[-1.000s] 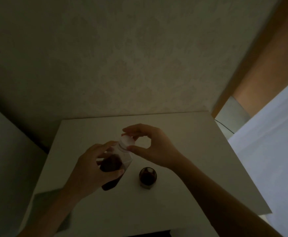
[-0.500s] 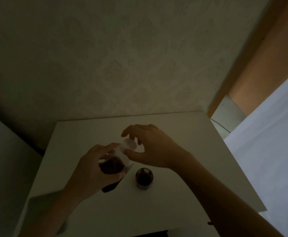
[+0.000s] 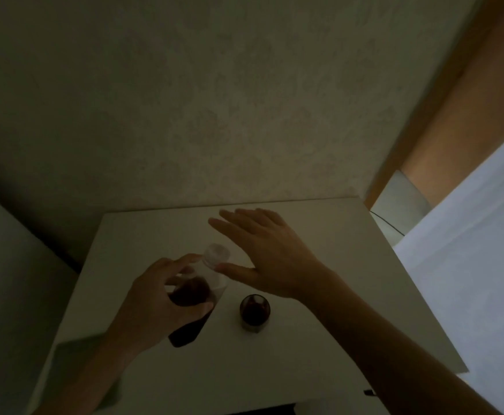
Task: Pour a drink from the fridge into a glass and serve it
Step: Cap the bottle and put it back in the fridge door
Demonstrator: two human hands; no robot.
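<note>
A clear bottle (image 3: 194,295) of dark drink with a white cap (image 3: 216,255) stands tilted on the white table (image 3: 319,250). My left hand (image 3: 158,301) grips the bottle's body. My right hand (image 3: 262,250) hovers just right of the cap with fingers spread and straight; its thumb tip is at the cap's side. A small glass (image 3: 255,312) filled with dark drink stands on the table just right of the bottle, below my right wrist.
A patterned wall rises behind the table. A pale surface (image 3: 469,265) lies to the right of the table, and an orange wall or door frame (image 3: 454,115) stands at the far right. The room is dim.
My right hand was pinching the white cap; it has let go and its fingers have spread open, lifting away to the right. The left hand keeps holding the bottle.
</note>
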